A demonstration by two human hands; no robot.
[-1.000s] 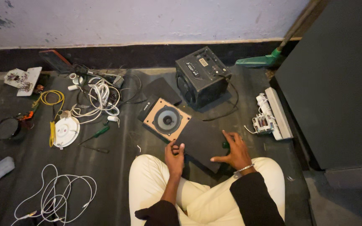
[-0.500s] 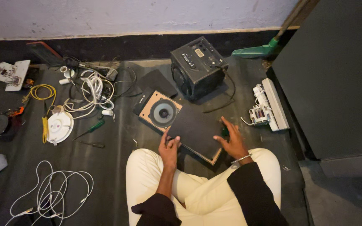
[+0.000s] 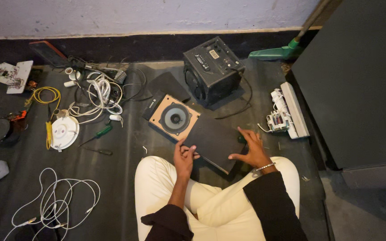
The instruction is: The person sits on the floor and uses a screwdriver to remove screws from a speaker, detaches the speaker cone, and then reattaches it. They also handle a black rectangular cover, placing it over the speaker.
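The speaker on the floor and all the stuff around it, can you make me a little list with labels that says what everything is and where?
Speaker box: dark speaker box lying on the floor, round cone facing up
Left hand: left hand on the box's near edge
Right hand: right hand spread on the box's right end
Behind it: black amplifier box
Left side: green screwdriver, white round disc, white cable
Right side: white power strip
Person: sits cross-legged, cream trousers

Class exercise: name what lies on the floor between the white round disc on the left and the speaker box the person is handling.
In the head view, a green-handled screwdriver and a darker tool lie between the white disc and the speaker box; otherwise dark mat.
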